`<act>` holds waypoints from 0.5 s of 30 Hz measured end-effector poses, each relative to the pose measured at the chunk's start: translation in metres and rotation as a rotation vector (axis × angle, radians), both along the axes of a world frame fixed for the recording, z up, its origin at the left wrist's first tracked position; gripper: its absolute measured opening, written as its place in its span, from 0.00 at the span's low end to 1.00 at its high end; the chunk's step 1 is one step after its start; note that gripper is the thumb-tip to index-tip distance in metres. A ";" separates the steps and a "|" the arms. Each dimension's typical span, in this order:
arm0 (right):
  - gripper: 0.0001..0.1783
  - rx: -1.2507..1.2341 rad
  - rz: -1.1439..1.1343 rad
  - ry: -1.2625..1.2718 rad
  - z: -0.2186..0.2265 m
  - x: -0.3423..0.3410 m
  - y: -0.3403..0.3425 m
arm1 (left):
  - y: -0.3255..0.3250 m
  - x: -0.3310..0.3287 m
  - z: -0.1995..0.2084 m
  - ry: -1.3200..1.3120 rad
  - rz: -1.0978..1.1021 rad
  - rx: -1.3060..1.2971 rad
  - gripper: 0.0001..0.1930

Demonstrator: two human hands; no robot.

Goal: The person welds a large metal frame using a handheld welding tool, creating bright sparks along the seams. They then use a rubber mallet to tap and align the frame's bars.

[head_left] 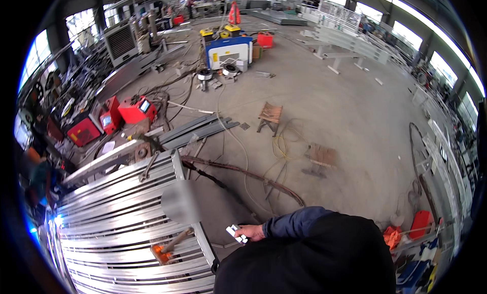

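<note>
- Here is the right hand, reaching leftward from a dark blue sleeve, its fingers closed around a small, white, block-like piece!
- That piece sits at the fingertip end of the hand, just off the right edge of a broad rack of long, silver metal bars.
- The left hand is out of sight, so its fingers can't be told.
- On the rack lies an orange-headed tool with a brown handle, and farther up, a grey metal hand tool.
- Beyond, on the grey concrete floor, stand two low brown-topped stools, yellow hose looping between them.
</note>
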State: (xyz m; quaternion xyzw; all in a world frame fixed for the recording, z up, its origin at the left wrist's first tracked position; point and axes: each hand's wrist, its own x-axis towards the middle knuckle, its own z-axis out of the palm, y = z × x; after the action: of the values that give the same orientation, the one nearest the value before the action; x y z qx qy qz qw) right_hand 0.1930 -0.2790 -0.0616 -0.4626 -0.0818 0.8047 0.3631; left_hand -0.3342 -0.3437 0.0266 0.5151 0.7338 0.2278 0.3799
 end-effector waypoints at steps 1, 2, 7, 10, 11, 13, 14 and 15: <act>0.21 -0.002 0.012 0.014 0.008 -0.007 0.006 | 0.020 -0.028 0.016 0.044 -0.362 0.284 0.26; 0.23 -0.008 0.015 -0.032 -0.003 0.007 -0.002 | 0.049 0.066 0.124 -0.222 -0.131 0.169 0.21; 0.27 0.015 -0.019 -0.138 -0.009 -0.019 0.018 | 0.094 0.154 0.245 -0.109 -0.503 0.663 0.15; 0.26 0.117 0.052 -0.236 -0.016 -0.014 0.023 | 0.115 0.206 0.243 -0.115 -0.511 0.626 0.15; 0.27 0.176 0.096 -0.263 -0.017 -0.011 0.023 | 0.120 0.218 0.240 -0.116 -0.517 0.615 0.15; 0.22 0.182 0.056 -0.183 -0.010 -0.003 0.019 | 0.126 0.234 0.237 -0.113 -0.522 0.594 0.15; 0.20 0.186 0.037 -0.143 -0.006 -0.001 0.018 | 0.129 0.241 0.233 -0.110 -0.521 0.587 0.15; 0.24 0.143 0.002 -0.099 -0.008 0.001 0.016 | 0.131 0.246 0.232 -0.113 -0.524 0.582 0.15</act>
State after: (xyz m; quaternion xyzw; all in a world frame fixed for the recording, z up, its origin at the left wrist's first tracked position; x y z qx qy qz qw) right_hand 0.1937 -0.2635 -0.0700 -0.4747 -0.1575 0.7733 0.3897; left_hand -0.0878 -0.2129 0.2588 0.7578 0.4603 0.3496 0.3028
